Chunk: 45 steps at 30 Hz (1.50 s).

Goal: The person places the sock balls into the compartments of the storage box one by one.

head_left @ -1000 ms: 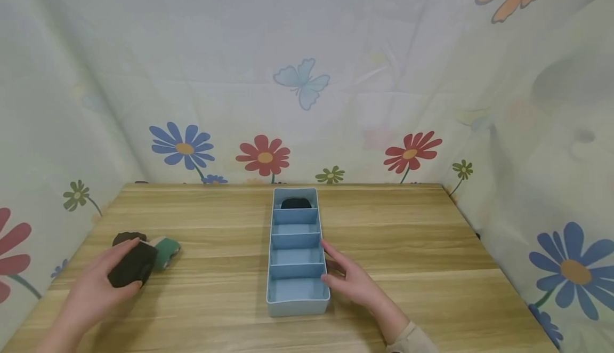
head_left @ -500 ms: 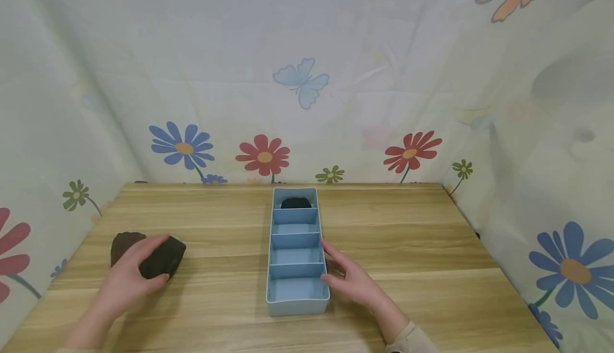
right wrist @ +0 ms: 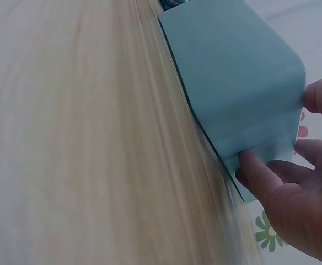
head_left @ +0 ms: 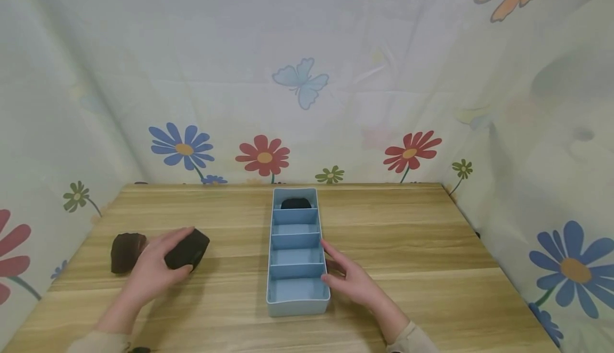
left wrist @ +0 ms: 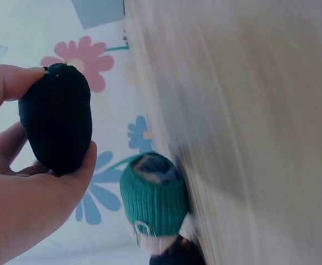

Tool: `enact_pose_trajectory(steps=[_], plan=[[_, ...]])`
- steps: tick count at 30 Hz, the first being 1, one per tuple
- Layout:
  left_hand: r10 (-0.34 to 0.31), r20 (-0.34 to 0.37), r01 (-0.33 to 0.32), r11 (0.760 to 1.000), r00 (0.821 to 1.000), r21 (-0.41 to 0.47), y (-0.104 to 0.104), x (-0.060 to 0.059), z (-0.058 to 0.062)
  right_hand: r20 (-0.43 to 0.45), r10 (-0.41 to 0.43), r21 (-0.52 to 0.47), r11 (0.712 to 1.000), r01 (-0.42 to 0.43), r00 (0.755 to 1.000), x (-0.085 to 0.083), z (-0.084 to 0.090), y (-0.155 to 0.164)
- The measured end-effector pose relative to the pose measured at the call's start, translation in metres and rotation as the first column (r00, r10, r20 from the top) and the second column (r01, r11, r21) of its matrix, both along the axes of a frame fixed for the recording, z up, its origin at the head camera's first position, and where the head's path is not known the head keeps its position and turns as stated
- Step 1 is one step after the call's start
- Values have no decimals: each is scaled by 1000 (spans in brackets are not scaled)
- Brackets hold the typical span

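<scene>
A rolled black sock (head_left: 189, 250) is pinched between the thumb and fingers of my left hand (head_left: 154, 267), held above the left part of the table. Close behind that hand sits a dark brown rolled sock (head_left: 127, 253). In the left wrist view a green ribbed rolled sock (left wrist: 154, 201) lies on the table past the held one; the hand hides it in the head view. My right hand (head_left: 357, 286) rests its fingertips against the right outer wall of a light blue divided box (head_left: 297, 308). Another black rolled sock (head_left: 296, 203) lies in the box's farthest compartment.
The box stands lengthwise near the middle of the wooden table (head_left: 412, 225), its nearer compartments showing bare floors. A flower-printed cloth (head_left: 355, 129) hangs behind the table and along both sides.
My left hand has carried the black sock rightward, away from the brown one, covering the green sock in the head view. The right hand and the box have stayed put.
</scene>
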<state>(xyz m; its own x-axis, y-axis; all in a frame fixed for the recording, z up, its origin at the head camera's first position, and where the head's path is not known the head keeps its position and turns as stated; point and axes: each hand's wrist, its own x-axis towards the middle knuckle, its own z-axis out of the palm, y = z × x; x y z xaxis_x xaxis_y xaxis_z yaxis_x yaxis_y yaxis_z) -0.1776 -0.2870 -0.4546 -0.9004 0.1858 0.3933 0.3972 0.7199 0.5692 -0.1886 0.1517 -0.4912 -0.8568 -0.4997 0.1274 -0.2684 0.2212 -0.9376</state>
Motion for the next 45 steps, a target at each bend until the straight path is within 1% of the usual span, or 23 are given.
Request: enact_pose_trajectory(steps=[2,4,8,11,18,24,26,31,35,39,42,45], plan=[[-2,-11,2,1000,1000,-3,4,-3,1,0,0,2,1000,0,1000,0,0,0],[-12,-6,12,1000,1000,8,9,-6,1,3,-3,5,1000,2,1000,0,1,0],[-22,42,21,999,999,33,20,-11,5,7,-7,11,1000,7,1000,1,2,0],[-12,59,11,1000,998,24,28,-15,9,3,-7,9,1000,7,1000,1,1,0],[-17,46,15,999,999,40,47,-26,16,0,-7,8,1000,7,1000,1,1,0],[-56,72,50,995,996,88,63,-33,21,-3,-6,1,1000,6,1000,0,0,0],[-66,82,58,994,995,90,68,-37,22,-4,-3,-4,1000,3,1000,0,-1,1],[-86,86,79,994,993,82,80,-46,26,-4,-3,-11,1000,3,1000,0,-1,0],[-113,68,107,991,991,81,90,-52,30,1,-6,-13,1000,6,1000,0,-2,0],[-135,46,132,989,990,63,101,-59,35,1,-9,-9,1000,9,1000,1,-1,0],[-154,48,152,987,987,46,110,-63,38,1,-9,-9,1000,9,1000,1,-1,0],[-175,64,173,984,982,46,119,-66,43,1,-6,-12,1000,6,1000,1,-1,0]])
